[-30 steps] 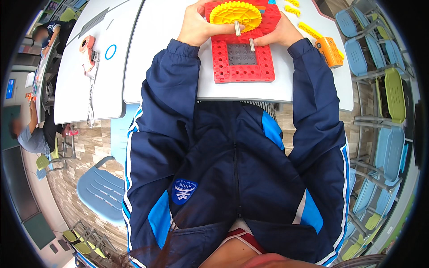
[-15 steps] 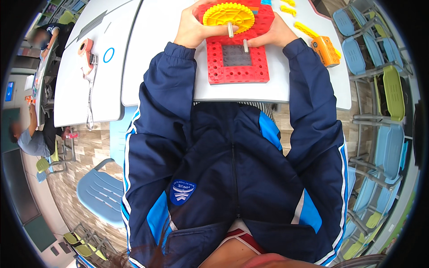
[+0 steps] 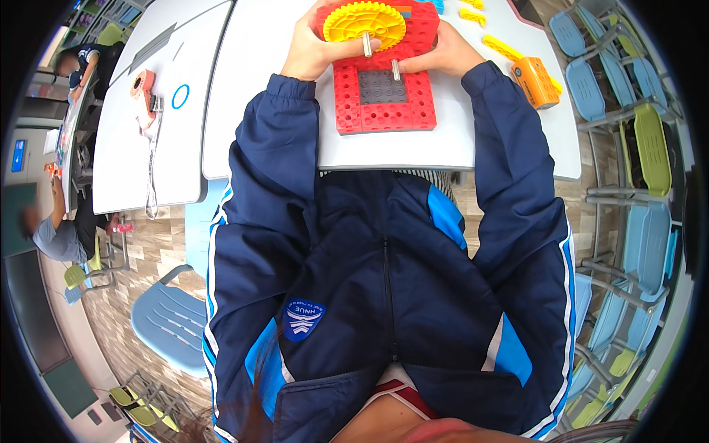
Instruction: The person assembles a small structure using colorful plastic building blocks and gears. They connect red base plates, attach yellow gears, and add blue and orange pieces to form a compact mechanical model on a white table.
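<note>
Both hands have a grip on this red brick build [image 3: 422, 117]: left hand [image 3: 316, 50] on one side, thumb at the bottom of the yellow gear [image 3: 353, 28] by a silver axle [image 3: 367, 46], right hand [image 3: 449, 53] on the other, thumb by a second axle [image 3: 396, 71]. It's sitting on the white tabletop [image 3: 258, 52] right in front of the person, with an orange block [image 3: 533, 83] and yellow strip [image 3: 502, 49] off to the right, and a strap [image 3: 153, 166] dangling way over left.

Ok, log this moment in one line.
left hand: holding red brick model, thumb at yellow gear | right hand: same model, thumb beside lower metal rod | orange block: on table
</note>
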